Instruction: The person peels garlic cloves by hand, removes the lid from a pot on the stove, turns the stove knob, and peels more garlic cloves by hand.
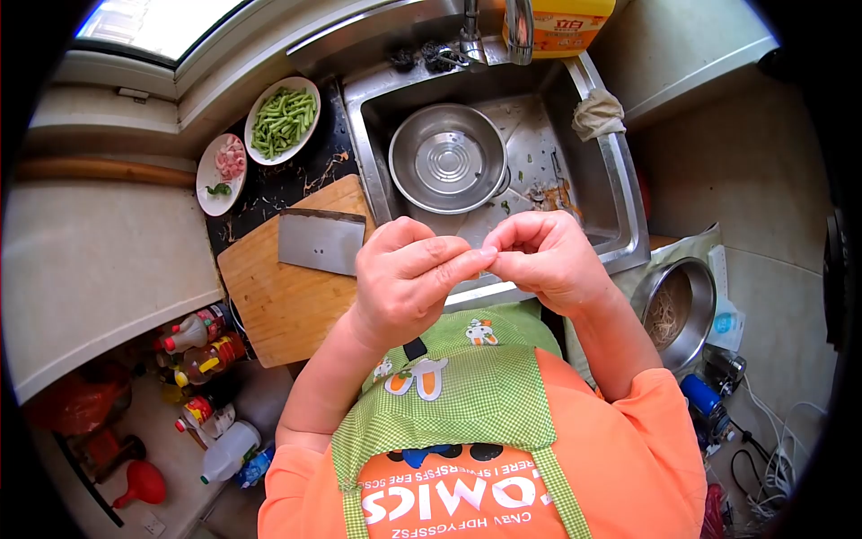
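My left hand (pixel 406 277) and my right hand (pixel 555 262) meet in front of my chest, above the near edge of the sink. Both are closed, with thumb and fingertips pinched together and touching. Anything between the fingertips is too small or hidden to make out. Just left of my left hand, a cleaver (pixel 321 242) lies flat on a wooden cutting board (pixel 269 296). Beyond the hands, a round metal basin (pixel 447 160) stands in the stainless steel sink (pixel 603 193).
Cut green beans (pixel 284 122) fill one white plate; another plate (pixel 212 199) holds pink meat pieces and something green. A faucet (pixel 472 36) and yellow jug (pixel 567 25) stand behind the sink. A cloth (pixel 598 115) hangs on its rim. Right, a metal bowl (pixel 707 310) contains pale shreds. Bottles (pixel 211 359) stand lower left.
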{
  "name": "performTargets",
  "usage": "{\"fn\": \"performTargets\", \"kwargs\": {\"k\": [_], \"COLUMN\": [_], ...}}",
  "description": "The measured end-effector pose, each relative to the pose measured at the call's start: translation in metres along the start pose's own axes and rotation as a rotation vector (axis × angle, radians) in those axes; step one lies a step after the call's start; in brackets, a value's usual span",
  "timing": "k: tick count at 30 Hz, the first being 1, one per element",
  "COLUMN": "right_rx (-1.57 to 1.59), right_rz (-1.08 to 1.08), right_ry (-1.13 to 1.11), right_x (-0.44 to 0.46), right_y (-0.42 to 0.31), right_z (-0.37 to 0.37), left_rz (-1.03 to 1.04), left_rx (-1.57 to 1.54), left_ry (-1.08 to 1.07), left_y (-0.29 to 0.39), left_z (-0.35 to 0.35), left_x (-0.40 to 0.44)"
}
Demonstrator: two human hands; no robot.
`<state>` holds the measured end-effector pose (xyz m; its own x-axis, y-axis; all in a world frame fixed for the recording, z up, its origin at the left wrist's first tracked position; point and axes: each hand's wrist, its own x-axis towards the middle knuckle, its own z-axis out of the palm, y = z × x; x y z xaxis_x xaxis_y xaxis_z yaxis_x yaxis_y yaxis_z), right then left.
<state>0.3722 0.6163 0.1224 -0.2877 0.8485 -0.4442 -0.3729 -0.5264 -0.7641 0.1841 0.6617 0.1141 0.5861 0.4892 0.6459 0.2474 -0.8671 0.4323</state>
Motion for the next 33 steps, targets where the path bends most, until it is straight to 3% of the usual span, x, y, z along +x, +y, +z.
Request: {"fn": "performTargets", "kwargs": {"k": [7, 9, 10, 11, 13, 14, 17, 19, 21, 25, 27, 31, 33], "right_rx": [0.023, 0.003, 0.003, 0.044, 0.083, 0.145, 0.141, 0.074, -0.122, -0.366, -0.538, -0.519, -0.365], "right_rz": [-0.073, -0.108, -0.108, -0.106, -0.104, -0.137, -0.219, -0.269, -0.491, -0.558, -0.697, -0.683, -0.643], "right_ry": [0.056, 0.076, 0.076, 0.056, 0.032, 0.001, 0.014, 0.057, 0.149, 0.199, 0.178, 0.232, 0.309], "right_x": [-0.001, 0.001, 0.0, -0.001, -0.002, -0.003, -0.003, -0.001, 0.006, 0.003, 0.002, -0.001, 0.0], "right_y": [-0.004, -0.004, -0.004, -0.006, -0.006, -0.006, -0.003, 0.0, 0.004, -0.001, 0.0, 0.003, 0.005], "right_z": [0.01, 0.01, 0.01, 0.009, 0.007, 0.006, 0.006, 0.006, 0.005, 0.007, 0.006, 0.01, 0.014], "left_rz": [-0.091, -0.341, -0.441, -0.442, -0.924, -0.979, -0.913, -0.917, -0.922, -0.963, -0.982, -1.02, -1.06], "left_rx": [-0.209, -0.484, -0.606, -0.605, -1.264, -1.391, -1.59, -1.558, -1.636, -1.64, -1.561, -1.563, -1.577], "left_ry": [0.052, 0.133, 0.067, 0.068, 0.144, 0.162, 0.312, 0.271, 0.254, 0.25, 0.242, 0.248, 0.278], "left_y": [0.0, 0.005, 0.007, 0.01, 0.015, 0.015, 0.015, 0.013, 0.014, 0.016, 0.018, 0.022, 0.024], "left_z": [0.01, 0.013, 0.008, 0.008, 0.009, 0.009, 0.01, 0.007, 0.005, 0.002, 0.002, 0.0, -0.001], "left_x": [-0.006, -0.011, -0.013, -0.014, -0.018, -0.02, -0.016, -0.017, -0.017, -0.016, -0.017, -0.016, -0.014]}}
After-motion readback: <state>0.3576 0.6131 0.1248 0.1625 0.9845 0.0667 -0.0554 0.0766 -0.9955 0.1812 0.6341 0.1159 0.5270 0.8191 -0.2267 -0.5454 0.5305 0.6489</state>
